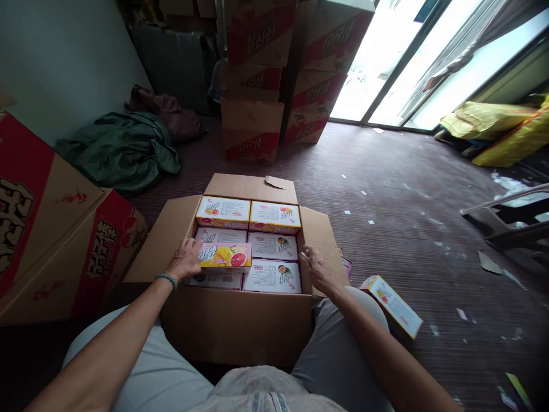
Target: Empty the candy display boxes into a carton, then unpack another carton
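An open cardboard carton (240, 320) stands between my knees, with several small printed boxes (274, 276) packed inside in two columns. My left hand (185, 260) grips the left end of a pink-and-yellow fruit-print box (227, 256), which lies tilted on top of the packed ones. On that box's face is a cut grapefruit and yellow fruit. At the carton's right side, my right hand (318, 268) is open against the inside of the right flap (319, 232), fingers apart and holding nothing. Two yellow-edged boxes (274, 214) sit higher at the far end.
A single printed box (394, 306) lies on the floor beside my right knee. Large red cartons (103, 246) stand at the left, and stacked cartons (253, 129) rise ahead. A green cloth bundle (124, 149) lies left. Paper scraps (371, 222) dot the floor; yellow sacks (493, 129) lie right.
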`<state>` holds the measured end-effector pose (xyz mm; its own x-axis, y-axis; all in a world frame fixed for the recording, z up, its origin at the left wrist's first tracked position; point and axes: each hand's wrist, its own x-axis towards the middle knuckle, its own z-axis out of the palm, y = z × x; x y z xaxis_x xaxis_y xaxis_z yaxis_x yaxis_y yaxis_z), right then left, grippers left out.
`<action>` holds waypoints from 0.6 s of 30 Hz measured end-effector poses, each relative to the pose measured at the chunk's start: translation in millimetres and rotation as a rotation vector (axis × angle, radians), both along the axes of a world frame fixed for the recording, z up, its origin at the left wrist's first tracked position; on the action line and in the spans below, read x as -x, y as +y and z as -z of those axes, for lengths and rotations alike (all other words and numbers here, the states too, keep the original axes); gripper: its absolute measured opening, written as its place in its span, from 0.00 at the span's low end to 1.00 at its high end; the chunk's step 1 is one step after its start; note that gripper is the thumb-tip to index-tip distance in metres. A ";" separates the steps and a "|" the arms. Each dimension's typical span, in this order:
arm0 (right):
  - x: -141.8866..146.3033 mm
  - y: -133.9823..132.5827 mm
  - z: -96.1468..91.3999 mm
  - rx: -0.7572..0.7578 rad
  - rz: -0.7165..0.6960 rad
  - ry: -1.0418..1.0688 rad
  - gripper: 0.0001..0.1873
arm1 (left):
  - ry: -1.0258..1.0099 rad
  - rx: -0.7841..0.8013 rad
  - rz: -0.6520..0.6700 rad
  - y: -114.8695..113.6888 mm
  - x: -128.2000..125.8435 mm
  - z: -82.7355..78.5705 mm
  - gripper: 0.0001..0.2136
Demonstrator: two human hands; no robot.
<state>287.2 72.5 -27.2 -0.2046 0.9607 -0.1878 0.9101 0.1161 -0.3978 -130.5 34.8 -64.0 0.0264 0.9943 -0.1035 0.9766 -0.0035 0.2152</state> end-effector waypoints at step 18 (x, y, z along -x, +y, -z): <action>168.7 -6.9 -13.2 -0.108 -0.823 -0.431 0.16 | -0.365 -0.136 0.044 -16.7 -87.1 40.9 0.36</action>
<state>118.5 65.6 -14.0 -0.7621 0.5609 -0.3234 0.5913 0.8065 0.0053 -43.5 18.0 -104.9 0.0797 0.9954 0.0528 0.8341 -0.0956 0.5433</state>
